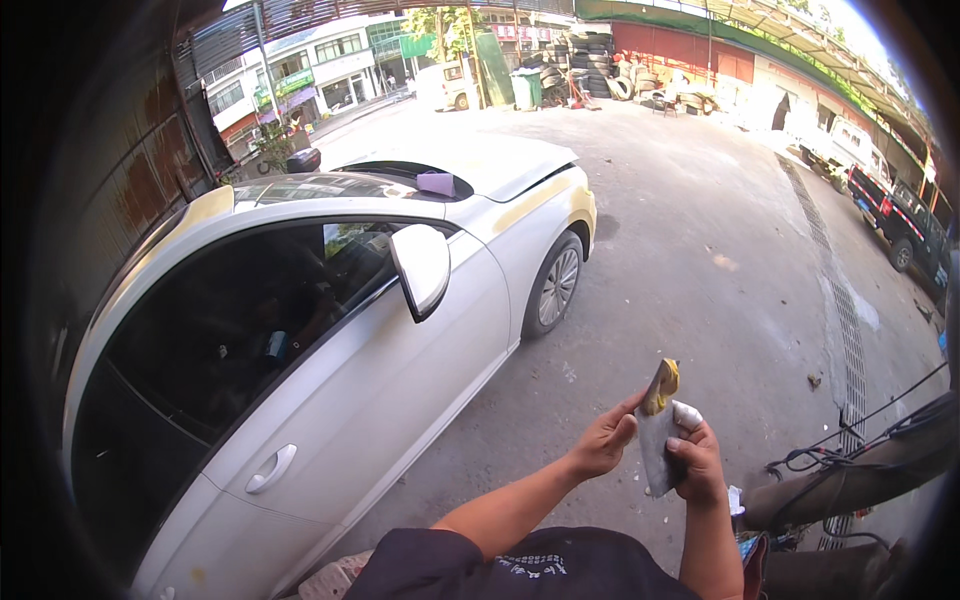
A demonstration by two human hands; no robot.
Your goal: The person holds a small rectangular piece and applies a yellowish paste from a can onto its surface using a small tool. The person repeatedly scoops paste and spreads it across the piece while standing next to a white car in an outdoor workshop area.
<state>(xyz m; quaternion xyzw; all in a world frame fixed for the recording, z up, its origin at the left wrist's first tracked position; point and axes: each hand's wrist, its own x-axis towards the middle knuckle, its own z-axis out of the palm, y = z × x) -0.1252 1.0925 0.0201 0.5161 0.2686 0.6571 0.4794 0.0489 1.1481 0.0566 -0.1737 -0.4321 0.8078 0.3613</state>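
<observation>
In front of me, over the ground beside the white car (pixel 420 360), both hands are raised close together. My left hand (pixel 601 443) is closed on a small putty scraper (pixel 653 391), partly hidden by yellow putty (pixel 669 384) heaped on it. My right hand (pixel 701 462) grips a flat grey putty plate (pixel 655 452), thumb across its face. White wrapping covers one fingertip of that hand. The scraper lies against the plate's upper end. Pale yellow patches show on the car's front fender (pixel 530 203) and roof edge (pixel 208 207).
The car's side mirror (pixel 422 268) sticks out at my left. A purple pad (pixel 436 183) rests near the windshield base. To my right are a thick dark post (pixel 850 470) with cables and a drain grate (pixel 850 340). Stacked tires (pixel 590 65) and a dark pickup (pixel 900 222) stand farther off.
</observation>
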